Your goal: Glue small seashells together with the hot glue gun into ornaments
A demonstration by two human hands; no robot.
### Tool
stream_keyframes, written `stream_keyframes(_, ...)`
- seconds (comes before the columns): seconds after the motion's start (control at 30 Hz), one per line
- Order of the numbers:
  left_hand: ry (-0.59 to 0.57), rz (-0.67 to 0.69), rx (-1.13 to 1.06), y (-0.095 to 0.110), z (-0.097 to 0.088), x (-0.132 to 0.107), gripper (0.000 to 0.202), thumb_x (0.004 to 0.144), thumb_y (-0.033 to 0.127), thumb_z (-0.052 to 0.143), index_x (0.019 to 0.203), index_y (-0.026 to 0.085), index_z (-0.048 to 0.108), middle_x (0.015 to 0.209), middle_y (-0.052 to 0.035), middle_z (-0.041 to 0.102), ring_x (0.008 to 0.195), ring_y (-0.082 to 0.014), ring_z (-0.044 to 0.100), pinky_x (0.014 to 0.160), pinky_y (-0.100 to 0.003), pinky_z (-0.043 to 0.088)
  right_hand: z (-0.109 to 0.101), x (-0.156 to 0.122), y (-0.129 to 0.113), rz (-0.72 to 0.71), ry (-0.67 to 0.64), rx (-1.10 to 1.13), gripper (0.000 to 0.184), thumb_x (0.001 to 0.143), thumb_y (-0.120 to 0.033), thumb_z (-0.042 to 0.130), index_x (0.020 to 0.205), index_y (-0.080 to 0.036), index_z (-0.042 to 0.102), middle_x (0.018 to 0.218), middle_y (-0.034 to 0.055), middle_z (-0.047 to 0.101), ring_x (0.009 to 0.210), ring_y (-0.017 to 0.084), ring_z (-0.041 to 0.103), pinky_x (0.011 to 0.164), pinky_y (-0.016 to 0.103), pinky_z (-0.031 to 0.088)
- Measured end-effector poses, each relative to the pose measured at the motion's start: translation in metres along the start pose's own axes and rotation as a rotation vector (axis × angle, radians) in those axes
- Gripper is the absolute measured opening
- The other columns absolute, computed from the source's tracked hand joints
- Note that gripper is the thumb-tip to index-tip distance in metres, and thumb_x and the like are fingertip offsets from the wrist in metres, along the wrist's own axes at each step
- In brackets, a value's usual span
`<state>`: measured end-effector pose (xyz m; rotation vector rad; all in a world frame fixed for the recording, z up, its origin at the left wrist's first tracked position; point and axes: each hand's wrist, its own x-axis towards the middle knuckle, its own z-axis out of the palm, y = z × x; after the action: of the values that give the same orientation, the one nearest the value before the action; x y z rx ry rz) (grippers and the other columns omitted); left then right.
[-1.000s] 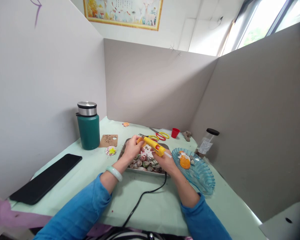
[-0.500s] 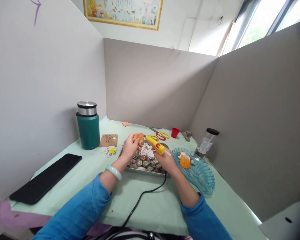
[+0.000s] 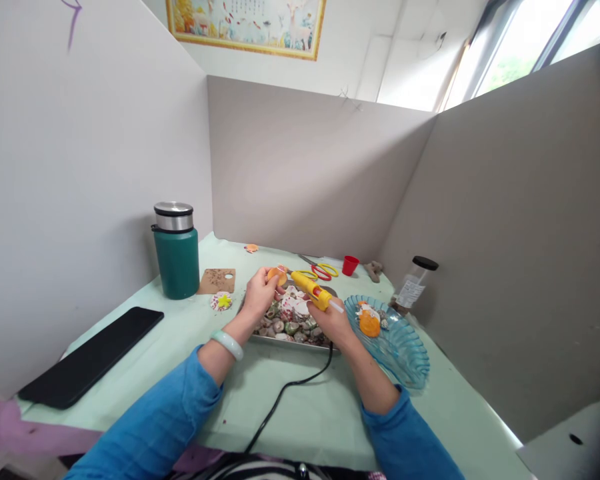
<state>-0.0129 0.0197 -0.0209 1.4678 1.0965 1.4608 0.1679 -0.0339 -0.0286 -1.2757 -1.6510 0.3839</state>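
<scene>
My left hand (image 3: 261, 293) pinches a small orange shell (image 3: 275, 274) and holds it up over a metal tray (image 3: 291, 341) full of several mixed shells. My right hand (image 3: 330, 320) grips a yellow glue gun (image 3: 311, 291) whose nozzle points left at the orange shell, almost touching it. The gun's black cord (image 3: 285, 393) runs down across the table toward me. Both sleeves are blue, and a pale bangle (image 3: 227, 345) sits on my left wrist.
A blue glass dish (image 3: 395, 343) with an orange shell lies right of the tray. Behind are scissors (image 3: 320, 271), a red cup (image 3: 351, 265) and a jar (image 3: 414, 284). A green flask (image 3: 176, 251), a cork mat (image 3: 217, 281) and a black phone (image 3: 87, 357) stand left. Partition walls enclose the table.
One second ago my left hand was at the gun's tip with the shell hidden; now it holds the orange shell up in plain sight, and the gun has shifted slightly right.
</scene>
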Motion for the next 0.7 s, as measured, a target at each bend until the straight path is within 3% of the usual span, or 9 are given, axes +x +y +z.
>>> stream_keyframes(0.7,-0.017,-0.018,-0.101,0.0011,0.0003,0.0002,0.021,0.078,0.034,0.057,0.088,0.017,0.051,0.054,0.0023,0.062,0.039,-0.0093,0.051,0.042,-0.019,0.038,0.0005,-0.0005,0.0015,-0.032,-0.005,0.029,0.025,0.071,-0.028,0.053,0.085,-0.016,0.069,0.067,0.0009,0.064,0.056,0.015,0.054,0.054,0.024,0.042)
